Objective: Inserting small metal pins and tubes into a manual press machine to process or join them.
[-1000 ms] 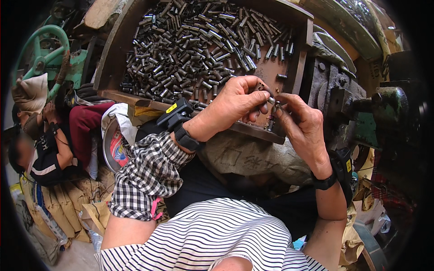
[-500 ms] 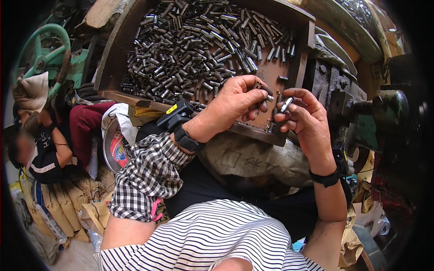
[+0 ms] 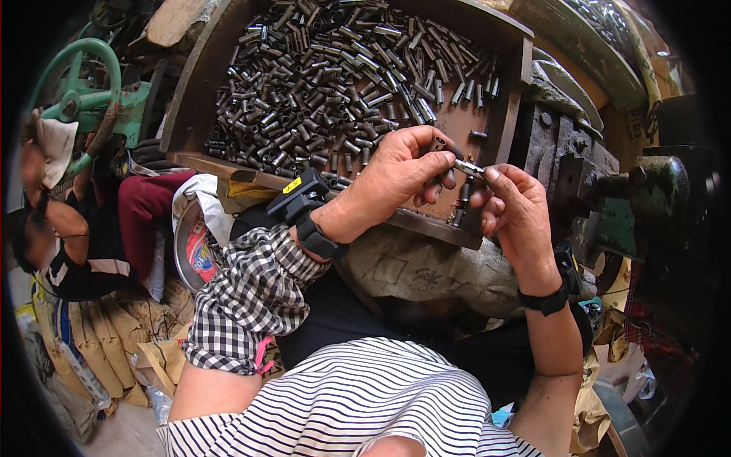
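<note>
Above the near right corner of a wooden tray (image 3: pixel 266 177), my hands meet at a shiny metal tube (image 3: pixel 470 169). My right hand (image 3: pixel 520 209) pinches the tube's right end between thumb and fingertips. My left hand (image 3: pixel 396 174) is closed, its thumb and forefinger at the tube's left end on a small metal piece mostly hidden by the fingertips. A dark short tube (image 3: pixel 438 143) also sticks up out of my left hand by the forefinger. Whether the pieces at my fingertips are joined, I cannot tell.
Loose metal tubes (image 3: pixel 297 107) heap up in the tray, with several standing or lying at its right. Dark machinery (image 3: pixel 590 183) stands close on the right. A cloth sack (image 3: pixel 426 270) lies below the tray. At the left, a person (image 3: pixel 65 236) sits by a green handwheel (image 3: pixel 76 99).
My right hand has turned and shifted slightly left, bringing its tube against the small piece at my left fingertips. The person at the left has raised an arm toward the handwheel.
</note>
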`<state>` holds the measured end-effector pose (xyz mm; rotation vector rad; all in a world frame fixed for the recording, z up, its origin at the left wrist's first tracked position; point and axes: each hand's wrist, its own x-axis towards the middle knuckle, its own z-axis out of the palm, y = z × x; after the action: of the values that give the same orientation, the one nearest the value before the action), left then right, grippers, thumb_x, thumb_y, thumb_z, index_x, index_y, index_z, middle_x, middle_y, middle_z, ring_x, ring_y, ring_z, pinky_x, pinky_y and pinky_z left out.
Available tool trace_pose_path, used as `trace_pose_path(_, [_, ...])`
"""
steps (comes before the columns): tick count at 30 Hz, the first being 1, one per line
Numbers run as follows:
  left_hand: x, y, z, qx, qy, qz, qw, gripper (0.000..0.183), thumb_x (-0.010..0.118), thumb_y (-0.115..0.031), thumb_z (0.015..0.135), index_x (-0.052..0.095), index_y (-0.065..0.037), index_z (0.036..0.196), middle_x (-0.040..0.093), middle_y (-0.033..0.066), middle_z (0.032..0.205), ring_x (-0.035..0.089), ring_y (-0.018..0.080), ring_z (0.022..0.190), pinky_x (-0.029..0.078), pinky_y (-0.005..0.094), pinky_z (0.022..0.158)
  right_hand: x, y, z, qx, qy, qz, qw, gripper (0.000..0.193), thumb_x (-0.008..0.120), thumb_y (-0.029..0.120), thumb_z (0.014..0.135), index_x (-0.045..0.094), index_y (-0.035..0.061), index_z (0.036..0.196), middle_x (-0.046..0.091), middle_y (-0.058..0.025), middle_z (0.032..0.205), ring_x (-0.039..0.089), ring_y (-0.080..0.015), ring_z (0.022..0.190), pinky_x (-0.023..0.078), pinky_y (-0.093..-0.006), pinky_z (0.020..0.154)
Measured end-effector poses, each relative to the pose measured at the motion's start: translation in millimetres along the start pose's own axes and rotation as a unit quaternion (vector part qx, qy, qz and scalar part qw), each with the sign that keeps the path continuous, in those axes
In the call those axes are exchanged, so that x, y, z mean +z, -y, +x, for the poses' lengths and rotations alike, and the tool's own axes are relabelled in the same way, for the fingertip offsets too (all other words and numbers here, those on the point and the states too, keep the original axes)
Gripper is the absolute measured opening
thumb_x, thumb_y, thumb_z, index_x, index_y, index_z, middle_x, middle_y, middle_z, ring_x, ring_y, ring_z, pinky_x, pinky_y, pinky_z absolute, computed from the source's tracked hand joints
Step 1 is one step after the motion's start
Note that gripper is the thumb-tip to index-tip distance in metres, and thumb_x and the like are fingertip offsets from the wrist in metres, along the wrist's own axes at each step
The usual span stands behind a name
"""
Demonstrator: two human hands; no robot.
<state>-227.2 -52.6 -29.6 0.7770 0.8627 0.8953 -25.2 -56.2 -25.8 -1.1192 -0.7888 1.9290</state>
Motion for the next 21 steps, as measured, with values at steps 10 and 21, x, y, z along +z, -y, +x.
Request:
trace_pose_path(10, [2.4, 1.1, 0.0, 0.003, -0.003, 0.023, 1.0, 0.014, 0.056, -0.014, 0.092, 0.056, -0.003, 0.101, 0.061, 0.0025, 0.074, 0.053, 0.004, 0.052, 0.042, 0.015, 0.045, 2.6, -0.9, -3.3, 0.036, 0.01, 0.09, 0.995, 0.018, 0.057, 0.018, 0.091, 0.057, -0.0004, 0.089, 0.063, -0.0096, 0.067, 0.053, -0.0075, 0.039, 0.042, -0.0174, 0.035])
trace_pose_path(21, [18.4, -0.3, -9.9, 0.38, -0.027, 0.536, 0.753, 0.035, 0.063, 0.0, 0.078, 0.053, 0.003, 0.111, 0.06, 0.0221, 0.089, 0.063, 0.0345, 0.074, 0.053, 0.0318, 0.059, 13.7, 4.5, -8.4, 0.032, 0.007, 0.038, 0.999, 0.018, 0.056, 0.018, 0.092, 0.058, 0.0006, 0.087, 0.062, -0.0052, 0.064, 0.045, -0.0041, 0.037, 0.034, -0.0165, 0.034])
